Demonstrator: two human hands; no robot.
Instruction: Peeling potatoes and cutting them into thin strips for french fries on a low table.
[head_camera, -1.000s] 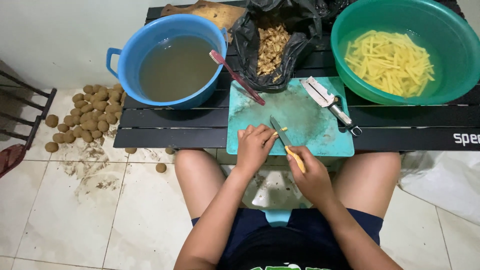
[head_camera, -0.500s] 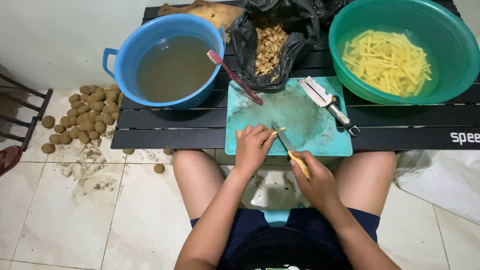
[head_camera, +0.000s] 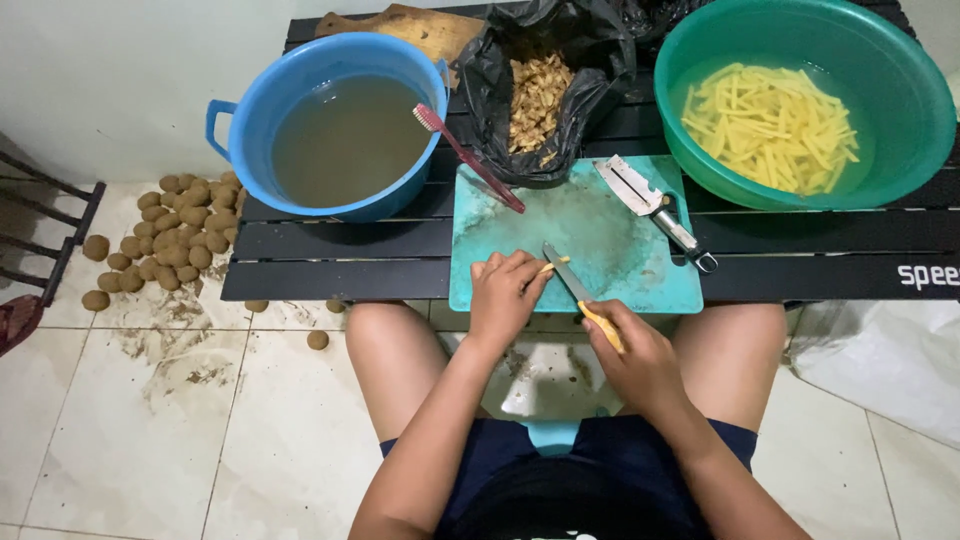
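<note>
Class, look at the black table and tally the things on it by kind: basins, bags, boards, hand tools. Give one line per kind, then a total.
Basins: 2, blue basin and green basin
Bags: 1, black bag
Boards: 2, teal cutting board and wooden board
Hand tools: 3, toothbrush, peeler, knife
Total: 8

I have one view only, from the head camera, looking almost straight down over the wearer's lap. It sits close: the forearms enter from the bottom edge, and the teal cutting board (head_camera: 600, 235) lies mid-frame on the black slatted table (head_camera: 340, 245). The table's far side runs along the top edge; tiled floor (head_camera: 130, 420) fills the lower left.
</note>
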